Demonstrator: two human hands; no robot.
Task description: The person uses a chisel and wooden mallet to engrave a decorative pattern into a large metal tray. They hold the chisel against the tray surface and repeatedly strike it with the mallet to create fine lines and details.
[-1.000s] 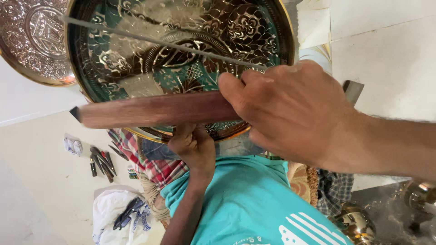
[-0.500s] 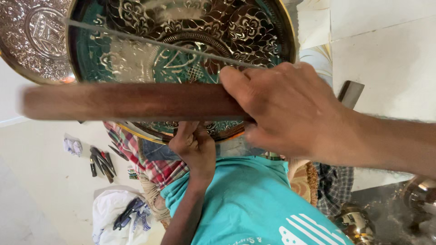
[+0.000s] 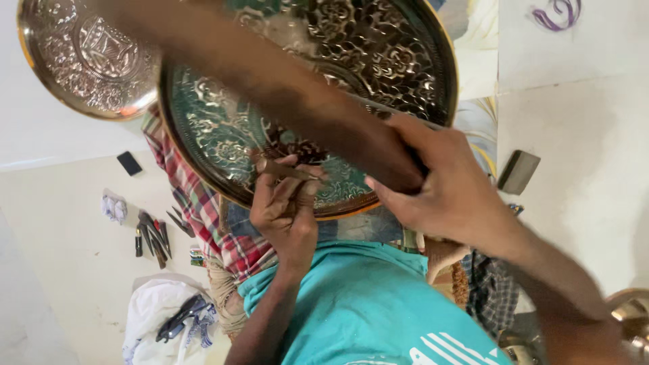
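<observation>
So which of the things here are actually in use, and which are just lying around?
In use:
- large engraved metal plate
- slim punch pinched in the left hand
- wooden mallet, blurred, gripped by the right hand

Lying about:
- smaller engraved plate
- loose tools on the floor
- dark block
- white cloth

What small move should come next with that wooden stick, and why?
Probably a short tap of the wooden stick onto the thin metal tool. The left hand holds that tool against the engraved tray, and the right hand grips the stick raised over it.
</observation>
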